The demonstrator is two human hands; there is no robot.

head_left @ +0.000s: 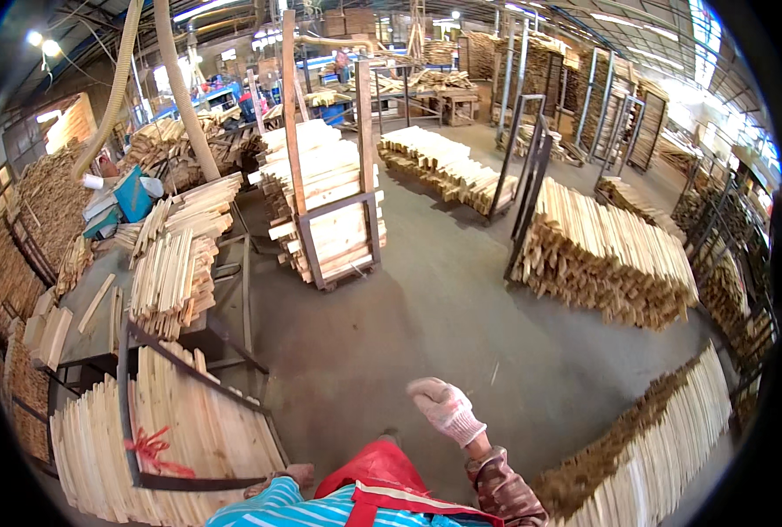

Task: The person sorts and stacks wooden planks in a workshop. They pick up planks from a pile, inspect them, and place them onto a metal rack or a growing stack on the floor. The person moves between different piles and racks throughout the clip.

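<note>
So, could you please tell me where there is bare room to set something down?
The floor between the framed stack and the large slat pile, ahead of the right hand, is bare. The bench and rack by the left hand are crowded.

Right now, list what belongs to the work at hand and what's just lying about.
Likely in use, by nearness:
dark metal rack, beside the left hand
wooden slats in that rack
knitted glove on the right hand

Probably just lying about:
slat pile on the table
slat stack at lower right
</note>
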